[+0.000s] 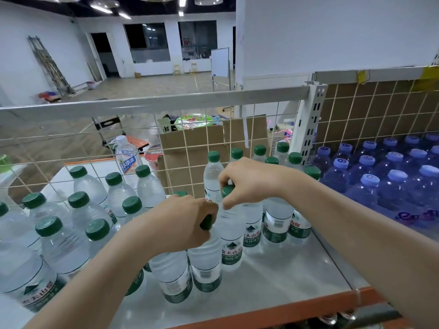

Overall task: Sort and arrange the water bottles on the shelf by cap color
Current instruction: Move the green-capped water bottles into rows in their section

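hands at work on a near-sorted shelf (285, 276): left hand (180, 222) and right hand (249, 181) each grip a green-capped bottle (231, 238) by its cap, left of the blue-capped bottles (380, 176), stragglers left.

Clear water bottles (231, 236) with dark green caps (213, 156) and green-and-white labels (275, 226) stand beside blue bottles (363, 186) with pale blue caps (370, 180) on a white, orange-edged shelf (285, 276).
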The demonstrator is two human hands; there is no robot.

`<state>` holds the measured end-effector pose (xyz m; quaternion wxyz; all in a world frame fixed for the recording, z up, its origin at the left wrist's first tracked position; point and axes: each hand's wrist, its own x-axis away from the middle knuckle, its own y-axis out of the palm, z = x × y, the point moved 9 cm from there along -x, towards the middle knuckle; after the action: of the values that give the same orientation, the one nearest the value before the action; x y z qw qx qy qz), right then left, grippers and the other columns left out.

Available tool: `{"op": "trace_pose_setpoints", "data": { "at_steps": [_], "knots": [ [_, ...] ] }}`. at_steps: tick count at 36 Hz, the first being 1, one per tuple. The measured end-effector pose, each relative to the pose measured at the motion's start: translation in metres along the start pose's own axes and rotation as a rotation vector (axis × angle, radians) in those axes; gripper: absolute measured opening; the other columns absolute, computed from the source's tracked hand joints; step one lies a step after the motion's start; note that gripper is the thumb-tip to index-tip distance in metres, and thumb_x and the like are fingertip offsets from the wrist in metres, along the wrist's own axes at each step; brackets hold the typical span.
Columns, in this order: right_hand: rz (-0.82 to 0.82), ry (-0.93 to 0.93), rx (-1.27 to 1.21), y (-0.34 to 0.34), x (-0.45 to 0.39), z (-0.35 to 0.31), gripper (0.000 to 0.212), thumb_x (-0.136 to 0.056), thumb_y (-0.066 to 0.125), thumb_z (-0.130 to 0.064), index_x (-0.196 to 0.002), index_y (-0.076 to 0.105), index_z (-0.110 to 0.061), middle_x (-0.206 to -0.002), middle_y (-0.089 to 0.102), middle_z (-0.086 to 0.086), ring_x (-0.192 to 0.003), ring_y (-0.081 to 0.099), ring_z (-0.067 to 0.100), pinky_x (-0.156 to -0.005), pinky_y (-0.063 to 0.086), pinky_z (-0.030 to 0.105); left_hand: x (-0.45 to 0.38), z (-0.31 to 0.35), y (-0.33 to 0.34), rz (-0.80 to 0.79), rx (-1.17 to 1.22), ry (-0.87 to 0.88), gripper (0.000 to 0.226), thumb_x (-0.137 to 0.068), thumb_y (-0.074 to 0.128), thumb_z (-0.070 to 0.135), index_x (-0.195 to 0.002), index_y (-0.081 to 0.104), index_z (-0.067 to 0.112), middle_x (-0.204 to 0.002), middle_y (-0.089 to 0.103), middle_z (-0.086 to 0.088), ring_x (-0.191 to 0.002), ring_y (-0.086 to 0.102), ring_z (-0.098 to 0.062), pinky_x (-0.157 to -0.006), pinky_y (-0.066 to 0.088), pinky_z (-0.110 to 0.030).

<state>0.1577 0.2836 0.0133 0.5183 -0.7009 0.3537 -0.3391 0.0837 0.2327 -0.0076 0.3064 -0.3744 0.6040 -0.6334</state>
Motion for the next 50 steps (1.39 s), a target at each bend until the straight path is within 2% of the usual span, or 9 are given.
{"op": "trace_pose_setpoints", "data": {
  "at_steps": [4, 7, 11, 18, 24, 28, 38, 42, 50],
  "knots": [
    [0.036, -0.002, 0.036, -0.005, -0.012, -0.003, 0.027, -0.078, 0.071, -0.035, -0.077, 0.058, -0.011, -0.081, 0.062, 0.009, -0.062, 0.050, 0.017, -0.054, 0.037, 0.030, 0.001, -0.001, -0.001, 0.020, 0.010, 0.013, 0.008, -0.085, 0.051, 0.026, -0.092, 0.054, 0.024, -0.078, 0.060, 0.003, -0.077, 0.055, -0.021, -0.060, 0.036, -0.022],
    [0.051, -0.009, 0.115, -0.007, -0.021, -0.003, 0.025, -0.078, 0.069, -0.037, -0.082, 0.060, -0.015, -0.076, 0.059, 0.001, -0.066, 0.054, 0.018, -0.054, 0.038, 0.030, 0.001, -0.003, -0.001, 0.017, 0.037, 0.008, 0.009, -0.085, 0.051, 0.026, -0.092, 0.055, 0.024, -0.078, 0.060, 0.003, -0.077, 0.055, -0.021, -0.063, 0.042, -0.029],
    [0.045, -0.009, 0.133, -0.005, -0.035, 0.000, 0.029, -0.081, 0.069, -0.035, -0.102, 0.062, -0.018, -0.090, 0.061, 0.000, -0.083, 0.059, 0.021, -0.061, 0.043, 0.031, -0.001, -0.006, -0.001, -0.003, 0.067, -0.013, 0.011, -0.084, 0.054, 0.027, -0.095, 0.056, 0.024, -0.075, 0.056, 0.004, -0.073, 0.053, -0.020, -0.064, 0.045, -0.031],
    [0.059, 0.040, 0.069, 0.004, -0.054, 0.015, 0.033, -0.084, 0.070, -0.020, -0.114, 0.059, -0.014, -0.107, 0.060, 0.005, -0.090, 0.059, 0.023, -0.074, 0.051, 0.036, -0.002, -0.005, 0.002, -0.046, 0.088, -0.032, 0.010, -0.084, 0.054, 0.026, -0.095, 0.053, 0.026, -0.078, 0.057, 0.006, -0.076, 0.056, -0.018, -0.063, 0.047, -0.030],
    [0.102, 0.087, 0.027, 0.004, -0.069, 0.026, 0.032, -0.086, 0.066, -0.009, -0.116, 0.057, -0.013, -0.114, 0.057, 0.007, -0.094, 0.058, 0.024, -0.071, 0.048, 0.032, -0.005, -0.004, 0.004, -0.050, 0.110, -0.022, 0.007, -0.084, 0.054, 0.027, -0.089, 0.049, 0.029, -0.076, 0.055, 0.006, -0.075, 0.059, -0.019, -0.063, 0.050, -0.031],
    [0.147, 0.118, 0.011, 0.004, -0.074, 0.030, 0.035, -0.086, 0.061, -0.004, -0.119, 0.056, -0.014, -0.117, 0.057, 0.008, -0.097, 0.058, 0.025, -0.079, 0.052, 0.037, -0.006, -0.004, 0.004, -0.052, 0.126, -0.021, 0.008, -0.084, 0.055, 0.027, -0.090, 0.050, 0.029, -0.080, 0.057, 0.004, -0.077, 0.060, -0.019, -0.060, 0.049, -0.029],
    [0.153, 0.114, 0.060, 0.005, -0.071, 0.031, 0.035, -0.085, 0.063, -0.011, -0.118, 0.054, -0.020, -0.117, 0.058, 0.005, -0.096, 0.058, 0.025, -0.077, 0.053, 0.038, -0.006, -0.005, 0.005, -0.064, 0.152, -0.008, 0.010, -0.086, 0.056, 0.028, -0.091, 0.048, 0.030, -0.081, 0.053, 0.007, -0.080, 0.057, -0.019, -0.064, 0.047, -0.028],
    [0.189, 0.078, 0.038, -0.003, -0.059, 0.030, 0.043, -0.086, 0.063, -0.016, -0.126, 0.052, -0.024, -0.123, 0.056, 0.003, -0.102, 0.056, 0.023, -0.084, 0.052, 0.041, -0.012, -0.006, 0.003, -0.068, 0.181, -0.019, 0.009, -0.085, 0.059, 0.028, -0.091, 0.052, 0.028, -0.084, 0.055, 0.007, -0.080, 0.057, -0.018, -0.069, 0.051, -0.032],
    [0.356, -0.007, -0.053, -0.037, -0.019, 0.040, 0.028, -0.092, 0.056, -0.018, -0.119, 0.061, -0.020, -0.111, 0.061, -0.003, -0.093, 0.054, 0.012, -0.083, 0.046, 0.028, -0.039, -0.003, -0.009, -0.006, 0.154, -0.055, 0.012, -0.086, 0.059, 0.032, -0.091, 0.055, 0.021, -0.079, 0.054, 0.006, -0.079, 0.056, -0.020, -0.067, 0.049, -0.032]
  ]
}}
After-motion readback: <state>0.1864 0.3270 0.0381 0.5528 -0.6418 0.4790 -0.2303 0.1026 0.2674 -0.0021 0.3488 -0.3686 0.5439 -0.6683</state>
